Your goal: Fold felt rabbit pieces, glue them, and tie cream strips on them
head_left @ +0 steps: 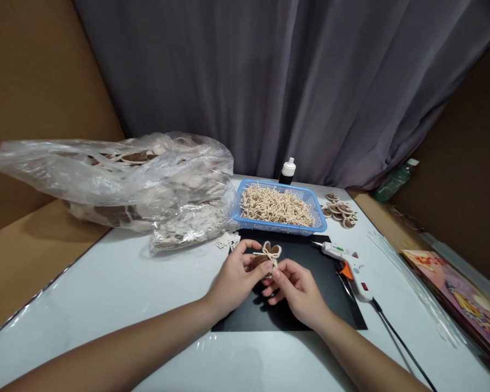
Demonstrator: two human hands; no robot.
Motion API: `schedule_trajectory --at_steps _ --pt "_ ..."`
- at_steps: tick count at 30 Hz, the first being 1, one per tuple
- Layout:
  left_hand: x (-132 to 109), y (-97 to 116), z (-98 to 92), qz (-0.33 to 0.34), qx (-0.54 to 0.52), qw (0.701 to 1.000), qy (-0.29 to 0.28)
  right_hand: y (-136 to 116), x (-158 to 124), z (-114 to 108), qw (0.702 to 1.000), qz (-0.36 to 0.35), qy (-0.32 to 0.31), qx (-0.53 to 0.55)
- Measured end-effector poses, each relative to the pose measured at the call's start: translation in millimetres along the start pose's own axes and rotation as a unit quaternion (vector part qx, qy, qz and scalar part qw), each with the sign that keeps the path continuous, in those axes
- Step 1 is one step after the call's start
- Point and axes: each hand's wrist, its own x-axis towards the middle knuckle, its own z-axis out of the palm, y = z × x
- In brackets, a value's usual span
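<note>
A small brown ornament with a cream rim, two rounded ear-like lobes and a cream cord bow (272, 252) is held up over a black mat (310, 318). My left hand (240, 275) grips it from the left, thumb across its front. At its lower right edge, my right hand (296, 286) pinches it between thumb and forefinger, the other fingers curled loosely below. Both hands partly cover the ornament's lower body. Just right of the mat's middle lies a white glue gun (347, 261) with an orange trigger, its nozzle pointing left.
Behind the mat stands a blue basket (280, 227) of short cream cord pieces, with a white-capped bottle (288, 170) behind it. Large plastic bags (159, 179) fill the left back. Several brown ornaments (343, 211) are piled right. Clear glue sticks (416, 288) lie beside a magazine (461, 294).
</note>
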Motion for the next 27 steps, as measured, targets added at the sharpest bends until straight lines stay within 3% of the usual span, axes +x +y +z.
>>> schedule_trajectory --at_steps 8,17,27 --pt "-1.3 1.6 2.3 0.005 -0.036 0.999 -0.024 3.3 -0.6 -3.9 0.998 -0.028 0.009 -0.055" --pt "-6.0 3.1 6.4 0.024 -0.002 1.0 -0.001 2.7 -2.9 -4.7 0.992 -0.069 -0.014 -0.107" --pt "-7.3 7.7 10.1 0.023 -0.043 0.998 -0.026 -0.1 -4.5 -1.9 0.996 -0.056 -0.012 -0.064"
